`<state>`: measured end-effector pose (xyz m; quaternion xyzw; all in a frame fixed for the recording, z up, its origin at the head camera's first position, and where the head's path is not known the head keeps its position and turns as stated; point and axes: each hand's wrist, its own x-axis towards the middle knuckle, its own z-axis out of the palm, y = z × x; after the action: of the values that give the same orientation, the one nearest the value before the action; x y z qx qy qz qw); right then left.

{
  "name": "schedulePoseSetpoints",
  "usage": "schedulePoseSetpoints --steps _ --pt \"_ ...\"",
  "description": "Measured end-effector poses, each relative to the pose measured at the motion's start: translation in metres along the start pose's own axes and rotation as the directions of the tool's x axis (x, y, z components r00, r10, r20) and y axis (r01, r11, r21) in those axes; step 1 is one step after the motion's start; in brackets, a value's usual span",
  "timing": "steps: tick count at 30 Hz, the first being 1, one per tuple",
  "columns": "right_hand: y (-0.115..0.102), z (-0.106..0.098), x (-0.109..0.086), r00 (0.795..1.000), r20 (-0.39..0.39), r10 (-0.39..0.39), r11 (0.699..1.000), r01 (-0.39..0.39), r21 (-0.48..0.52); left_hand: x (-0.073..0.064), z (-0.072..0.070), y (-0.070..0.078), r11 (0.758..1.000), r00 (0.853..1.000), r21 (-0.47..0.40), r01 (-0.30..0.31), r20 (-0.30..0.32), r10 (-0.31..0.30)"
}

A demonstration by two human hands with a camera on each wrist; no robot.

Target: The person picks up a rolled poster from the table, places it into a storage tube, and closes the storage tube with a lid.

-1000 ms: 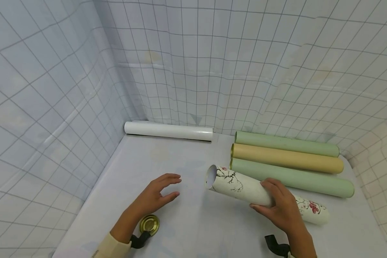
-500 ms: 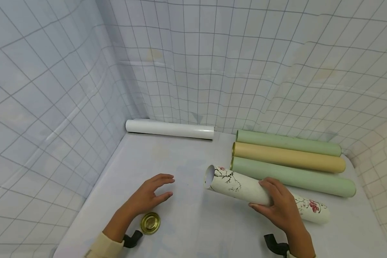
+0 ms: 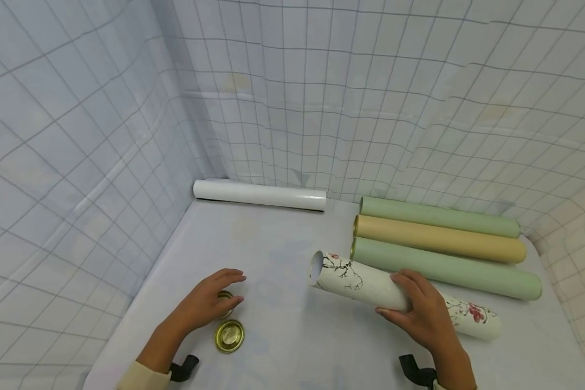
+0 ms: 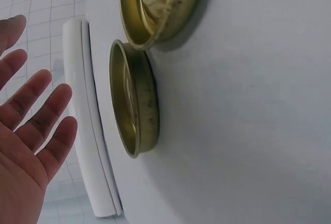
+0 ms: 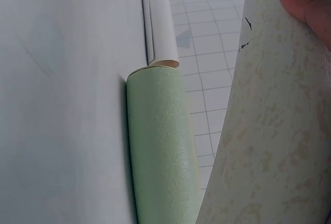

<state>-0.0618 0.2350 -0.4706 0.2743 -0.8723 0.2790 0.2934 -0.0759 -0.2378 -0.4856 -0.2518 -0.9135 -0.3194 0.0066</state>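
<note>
My right hand (image 3: 421,311) grips a white paper tube (image 3: 358,281) printed with dark branches and red blossoms. The tube is held tilted, its hollow left end raised and facing left. In the right wrist view only a thumb (image 5: 310,6) and part of the tube's surface show. My left hand (image 3: 200,303) hovers over the left side of the table, fingers spread and holding nothing. Close by it lie two round gold metal lids: a front lid (image 3: 229,336) in plain sight, and a rear lid (image 3: 226,296) partly hidden by the fingers. The left wrist view shows their raised rims.
Behind the held tube lie a green tube (image 3: 448,269), a tan tube (image 3: 439,238) and another green tube (image 3: 439,216), side by side. A white roll (image 3: 260,195) lies along the back edge. Grid-patterned sheeting (image 3: 297,108) walls the table at the back and sides.
My left hand has moved left and slightly toward me, uncovering part of the rear gold lid. The right hand and its tube have stayed nearly still.
</note>
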Motion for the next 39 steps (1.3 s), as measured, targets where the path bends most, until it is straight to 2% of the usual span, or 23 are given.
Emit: schedulePoseSetpoints --steps 6,10,21,28,31,39 --pt "0.0 0.001 -0.001 1.0 0.025 0.013 1.0 -0.013 -0.01 -0.011 -0.002 -0.007 0.997 0.999 0.068 0.033 -0.026 -0.031" --pt "0.0 0.002 -0.002 0.999 0.031 0.015 1.0 -0.015 -0.011 -0.017 -0.002 -0.01 0.996 0.998 0.07 0.058 -0.019 -0.057" --pt "0.002 0.002 -0.002 0.998 0.055 0.028 1.0 -0.028 -0.006 -0.024 0.001 -0.016 0.988 0.985 0.034 0.15 0.077 -0.153" --pt "0.001 0.002 -0.003 0.997 0.067 0.039 0.999 -0.039 -0.002 -0.024 0.004 -0.014 0.971 0.96 0.068 0.231 0.148 -0.238" --pt "0.001 0.002 -0.003 0.997 0.067 0.04 0.999 -0.04 0.001 -0.024 0.005 -0.013 0.968 0.956 0.087 0.237 0.157 -0.248" --pt "0.001 0.001 -0.003 0.996 0.072 0.051 0.999 -0.052 0.001 -0.024 0.006 -0.012 0.967 0.958 0.143 0.21 0.169 -0.233"
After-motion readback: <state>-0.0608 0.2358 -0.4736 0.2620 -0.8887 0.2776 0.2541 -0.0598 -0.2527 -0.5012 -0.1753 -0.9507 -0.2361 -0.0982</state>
